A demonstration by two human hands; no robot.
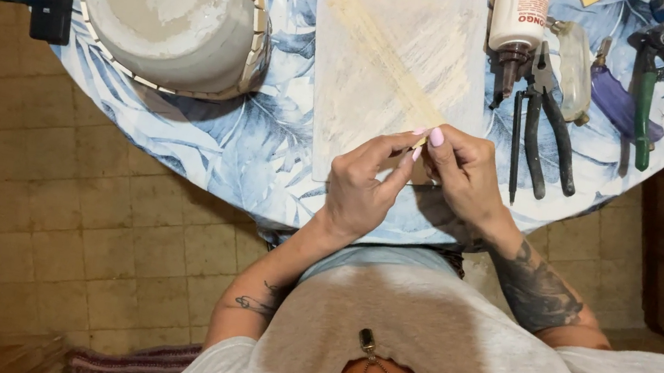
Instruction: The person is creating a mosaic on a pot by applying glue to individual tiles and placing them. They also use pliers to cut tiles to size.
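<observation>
We hold a small tan tile chip (421, 142) between both hands, just above the near edge of the pale work board (400, 59) on the bench (267, 161). The left hand (362, 186) has thumb and forefinger closed on the chip from its side; the right hand (462, 174) has its fingers (437, 137) closed on it from the other side. Most of the chip is hidden by the fingertips, so we cannot tell its full outline.

We judge the chip to be light, stiff and brittle, with edges that may be sharp. It should be taken by its flat faces or opposite edges, with light pressure only, since a piece this small can slip or snap if squeezed across a corner.

Nearby items:
- An upturned grey pot (169, 7), its wall partly covered with small tiles, stands at the far left of the bench.
- A glue bottle (519, 14) lies beyond the board, to the right.
- Black-handled nippers (540, 128) lie just beside the board.
- Green-handled pliers (660, 93) lie further right, well apart from the hands.
</observation>
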